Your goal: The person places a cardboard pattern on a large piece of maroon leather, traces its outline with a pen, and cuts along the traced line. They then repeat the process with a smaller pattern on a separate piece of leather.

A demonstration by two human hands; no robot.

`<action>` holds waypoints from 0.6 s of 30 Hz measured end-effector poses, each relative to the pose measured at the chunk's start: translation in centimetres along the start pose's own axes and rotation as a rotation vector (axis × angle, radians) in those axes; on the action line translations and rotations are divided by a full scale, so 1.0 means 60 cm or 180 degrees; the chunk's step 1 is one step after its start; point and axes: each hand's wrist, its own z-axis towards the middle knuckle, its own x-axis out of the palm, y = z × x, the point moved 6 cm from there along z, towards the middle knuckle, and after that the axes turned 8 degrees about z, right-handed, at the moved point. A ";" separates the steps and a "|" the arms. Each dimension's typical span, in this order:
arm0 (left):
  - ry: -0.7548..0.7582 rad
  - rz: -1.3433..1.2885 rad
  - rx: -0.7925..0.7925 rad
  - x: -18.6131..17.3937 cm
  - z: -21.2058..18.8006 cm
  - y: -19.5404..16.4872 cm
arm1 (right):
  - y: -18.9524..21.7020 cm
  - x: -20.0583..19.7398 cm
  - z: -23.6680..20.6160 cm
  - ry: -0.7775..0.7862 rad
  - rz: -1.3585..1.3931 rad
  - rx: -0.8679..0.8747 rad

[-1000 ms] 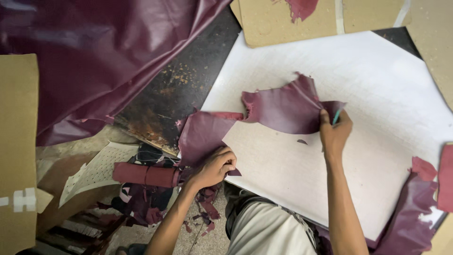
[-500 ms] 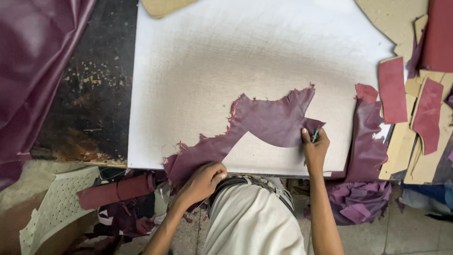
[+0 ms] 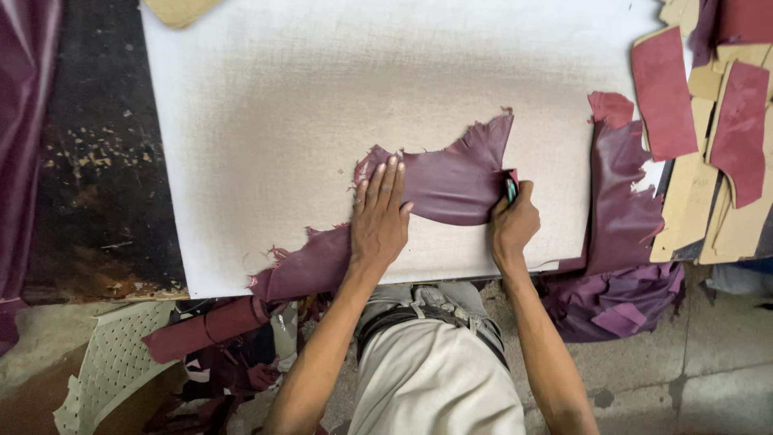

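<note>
Nearest the camera, light trousers and a dark belt (image 3: 403,318), with both forearms reaching up and away over the near edge of the bench. Down at lower left, off the bench: a rolled maroon strip (image 3: 211,329) and a pale perforated sheet (image 3: 105,370). Next, the left hand (image 3: 378,216), laid flat with fingers spread and straight, pressing down on the maroon leather piece (image 3: 451,184); no closed grip here, just palm and fingertips on the surface. Beside it, the right hand (image 3: 512,221), grip curled tight around a small teal-handled tool (image 3: 510,190), held upright at the right edge of that same piece; blade end hidden, so kind of tool hard to tell. Leather piece itself ragged-edged, lying on the white cutting board (image 3: 322,105), running from a raised tip at upper right down leftward to a tail hanging over the board's near edge. Right of the right hand, a glossy maroon hide (image 3: 620,209) draped over the board's corner, with crumpled purple offcuts (image 3: 620,306) below it. Farther right, tan cardboard patterns (image 3: 708,201) carrying cut red leather shapes (image 3: 662,93). On the left, dark worn bench (image 3: 97,161) surface, scratched and flecked, with more maroon leather (image 3: 24,121) at the far left edge. At the far top, a tan cardboard corner (image 3: 177,10).
</note>
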 end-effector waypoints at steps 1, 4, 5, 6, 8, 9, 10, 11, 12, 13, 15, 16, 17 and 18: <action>-0.0001 0.0091 -0.0018 0.003 -0.003 -0.001 | -0.006 -0.002 0.003 0.0020 -0.0026 0.0011; 0.0024 0.0079 -0.0113 0.010 0.000 -0.005 | -0.017 -0.013 0.013 0.0199 0.0172 0.0049; 0.0059 0.0022 -0.0141 0.013 -0.001 -0.007 | -0.021 -0.016 0.015 0.0326 0.0271 0.0042; 0.0009 0.0043 -0.0185 0.014 0.001 -0.011 | -0.026 -0.021 0.019 0.0428 0.0363 0.0026; -0.0115 0.0070 -0.0276 0.018 0.006 -0.027 | -0.049 -0.040 0.032 0.0458 0.0555 0.0075; -0.0094 0.0028 -0.0245 0.024 0.009 -0.045 | -0.069 -0.054 0.044 0.0402 0.0670 0.0147; -0.0068 -0.0006 -0.0214 0.030 0.011 -0.062 | -0.093 -0.066 0.057 0.0350 0.0793 0.0222; -0.0035 -0.0030 -0.0195 0.036 0.015 -0.078 | -0.116 -0.089 0.075 0.0048 0.1080 0.0039; 0.0015 -0.0085 -0.0006 0.046 0.022 -0.107 | -0.144 -0.113 0.098 -0.0238 0.1370 -0.0151; 0.0064 -0.0127 0.0170 0.057 0.031 -0.143 | -0.185 -0.132 0.123 -0.0415 0.1264 -0.0028; 0.0236 -0.0239 0.0481 0.076 0.044 -0.212 | -0.266 -0.167 0.174 -0.0777 0.0861 0.0138; 0.0371 -0.0318 0.0606 0.083 0.045 -0.239 | -0.298 -0.186 0.200 -0.1011 0.1072 -0.0091; 0.0541 -0.0366 0.0669 0.088 0.043 -0.252 | -0.341 -0.196 0.226 -0.1038 0.0481 0.0281; 0.0697 -0.0388 0.0714 0.091 0.043 -0.254 | -0.341 -0.219 0.239 -0.1615 -0.0056 -0.0513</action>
